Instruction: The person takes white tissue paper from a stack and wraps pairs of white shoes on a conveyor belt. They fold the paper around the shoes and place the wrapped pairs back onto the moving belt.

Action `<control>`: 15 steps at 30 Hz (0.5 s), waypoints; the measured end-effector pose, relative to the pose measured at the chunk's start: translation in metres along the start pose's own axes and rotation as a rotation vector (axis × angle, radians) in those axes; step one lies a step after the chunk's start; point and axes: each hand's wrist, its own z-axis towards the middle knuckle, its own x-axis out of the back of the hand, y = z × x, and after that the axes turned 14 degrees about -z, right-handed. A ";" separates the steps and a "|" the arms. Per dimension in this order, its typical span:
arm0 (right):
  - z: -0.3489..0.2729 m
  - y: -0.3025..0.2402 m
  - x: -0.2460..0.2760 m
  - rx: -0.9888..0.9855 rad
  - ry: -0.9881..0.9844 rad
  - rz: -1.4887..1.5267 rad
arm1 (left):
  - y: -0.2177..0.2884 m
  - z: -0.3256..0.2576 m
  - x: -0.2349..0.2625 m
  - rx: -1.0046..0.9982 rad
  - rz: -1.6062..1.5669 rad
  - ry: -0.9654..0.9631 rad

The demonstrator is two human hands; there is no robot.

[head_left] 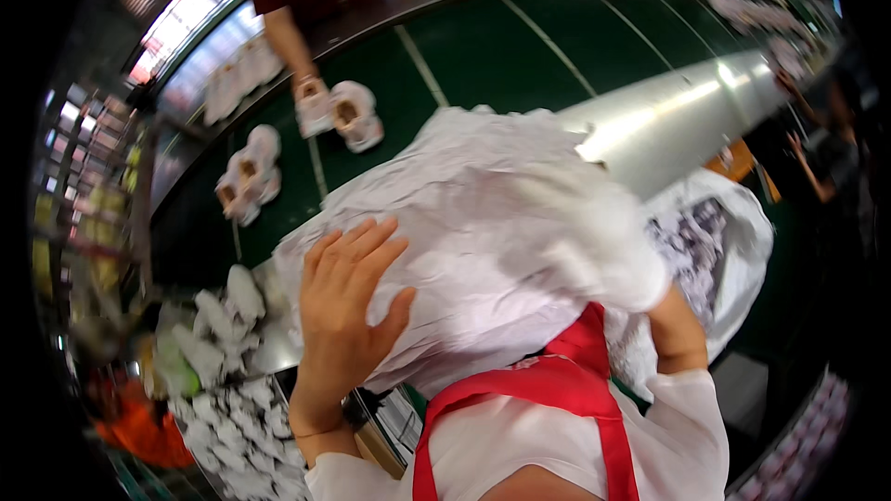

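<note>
A wide pile of thin white paper sheets, wrinkled on top, lies in front of me. My left hand is over its left side, fingers stretched out, with nothing held in it. My right forearm reaches in at the right of the pile. Over its hand is a white, motion-blurred mass, and whether this is crumpled paper or a glove cannot be made out. The fingers of my right hand are hidden by it.
Beyond the pile runs a green conveyor belt with pale cross lines. Pairs of white shoes stand on it, one touched by a co-worker's hand. A white sack is at right; crumpled white paper wads lie at lower left.
</note>
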 end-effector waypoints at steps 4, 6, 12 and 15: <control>-0.007 0.022 -0.100 -0.018 0.048 -0.265 | -0.069 0.015 -0.113 0.011 0.335 -0.208; -0.032 0.042 -0.111 0.007 0.138 -0.226 | -0.090 0.017 -0.134 -0.009 0.327 -0.263; -0.154 0.108 -0.042 -0.817 0.517 0.185 | -0.084 0.010 -0.127 -0.001 0.390 -0.288; -0.285 0.222 -0.065 -1.295 0.829 0.040 | -0.086 0.009 -0.128 0.022 0.433 -0.315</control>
